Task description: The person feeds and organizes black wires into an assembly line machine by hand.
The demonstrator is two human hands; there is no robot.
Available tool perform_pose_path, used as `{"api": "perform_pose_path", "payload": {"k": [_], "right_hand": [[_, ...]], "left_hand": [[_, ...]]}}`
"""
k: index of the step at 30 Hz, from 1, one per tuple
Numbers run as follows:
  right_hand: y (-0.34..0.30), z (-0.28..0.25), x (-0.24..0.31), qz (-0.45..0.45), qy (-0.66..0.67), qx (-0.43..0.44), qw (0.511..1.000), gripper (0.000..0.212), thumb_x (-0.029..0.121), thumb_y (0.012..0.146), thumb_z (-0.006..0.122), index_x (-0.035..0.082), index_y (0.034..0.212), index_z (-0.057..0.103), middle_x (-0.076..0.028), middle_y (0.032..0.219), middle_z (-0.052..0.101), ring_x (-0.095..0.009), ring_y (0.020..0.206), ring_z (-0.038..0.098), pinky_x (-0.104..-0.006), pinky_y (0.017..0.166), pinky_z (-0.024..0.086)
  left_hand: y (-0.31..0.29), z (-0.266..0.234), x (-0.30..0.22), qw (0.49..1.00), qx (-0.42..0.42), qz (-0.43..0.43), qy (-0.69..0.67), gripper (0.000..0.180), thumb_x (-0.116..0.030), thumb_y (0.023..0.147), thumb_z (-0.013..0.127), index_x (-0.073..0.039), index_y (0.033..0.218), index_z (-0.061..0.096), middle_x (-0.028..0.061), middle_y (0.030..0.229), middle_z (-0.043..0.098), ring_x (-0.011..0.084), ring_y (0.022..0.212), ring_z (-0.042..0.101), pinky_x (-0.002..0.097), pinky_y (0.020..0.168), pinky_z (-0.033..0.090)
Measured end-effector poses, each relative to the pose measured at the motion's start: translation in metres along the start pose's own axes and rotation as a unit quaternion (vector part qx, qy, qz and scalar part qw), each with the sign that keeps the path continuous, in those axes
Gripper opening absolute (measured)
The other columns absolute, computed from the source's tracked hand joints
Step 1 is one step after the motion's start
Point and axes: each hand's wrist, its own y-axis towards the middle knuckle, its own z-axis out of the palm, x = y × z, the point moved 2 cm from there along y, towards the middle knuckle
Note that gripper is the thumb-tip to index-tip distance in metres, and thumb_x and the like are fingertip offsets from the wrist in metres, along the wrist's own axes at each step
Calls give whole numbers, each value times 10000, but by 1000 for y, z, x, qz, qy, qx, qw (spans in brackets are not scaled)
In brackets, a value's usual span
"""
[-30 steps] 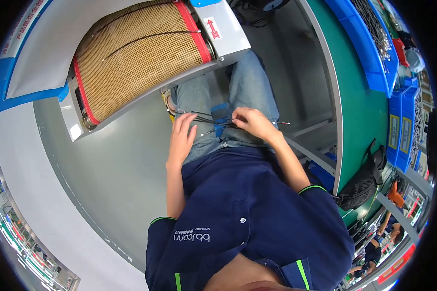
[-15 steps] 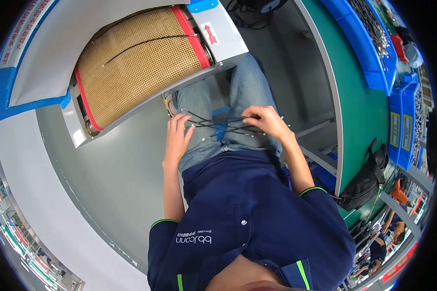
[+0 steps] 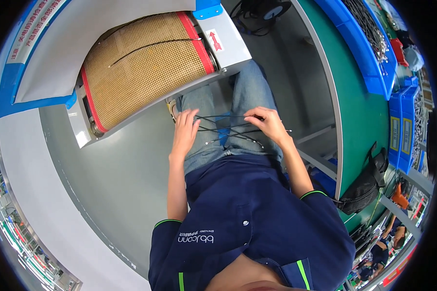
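Note:
Several short black cables (image 3: 238,134) with small pale ends lie crossed over my thighs. My left hand (image 3: 185,130) is at their left ends, fingers closed together on one black cable (image 3: 221,116). That cable runs straight across to my right hand (image 3: 268,123), which pinches it between thumb and forefinger near its other end. The exact grip of the left fingertips is partly hidden by the hand itself. Ahead on the left, another black cable (image 3: 155,44) lies alone on the tan mesh conveyor belt (image 3: 131,72).
The belt machine's grey metal frame (image 3: 235,48) stands just beyond my knees. To the right is a green-topped workbench (image 3: 357,111) with a black bag (image 3: 366,186). Blue bins (image 3: 374,80) on it hold many cables. A black coiled item (image 3: 262,12) sits under the bench.
My left hand has moved slightly right and closed its fingers on a cable end. The held cable now stretches straighter between both hands. The whole view has shifted slightly.

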Motion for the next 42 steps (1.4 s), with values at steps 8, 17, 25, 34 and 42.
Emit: {"api": "perform_pose_path", "payload": {"k": [8, 17, 25, 34, 42], "right_hand": [[9, -14, 24, -175, -64, 10, 983, 172, 82, 766, 683, 55, 935, 698, -74, 848, 666, -230, 768, 632, -317, 687, 507], [20, -23, 85, -227, -75, -3, 971, 131, 70, 717, 709, 39, 838, 669, -52, 812, 664, -229, 718, 613, -323, 647, 500], [18, -26, 95, -310, -67, -20, 948, 141, 70, 722, 706, 66, 859, 673, -19, 852, 682, -179, 669, 579, -299, 607, 489], [18, -23, 94, -348, -69, -1, 935, 147, 83, 730, 712, 53, 870, 675, -28, 822, 673, -184, 657, 586, -309, 595, 494], [18, -21, 90, -302, -47, -22, 952, 142, 88, 734, 715, 47, 865, 676, -40, 799, 663, -201, 695, 610, -307, 609, 495]], "left_hand": [[4, -19, -37, 996, 67, 20, -53, 138, -137, 908, 559, -40, 983, 621, 96, 892, 570, 284, 804, 602, 368, 685, 478], [25, -53, -103, 993, 21, 42, -106, 144, -139, 824, 665, -15, 896, 650, 96, 797, 619, 256, 728, 607, 346, 639, 481], [30, -65, -127, 979, 41, -25, -199, 139, -128, 838, 654, -13, 915, 654, 90, 819, 640, 224, 715, 621, 313, 658, 493], [32, -62, -124, 982, 62, -16, -179, 128, -115, 812, 681, -23, 898, 660, 69, 793, 664, 182, 722, 634, 289, 636, 489], [33, -59, -122, 973, 18, -10, -230, 126, -82, 787, 703, -14, 873, 641, 72, 829, 666, 179, 713, 655, 274, 631, 508]]}}
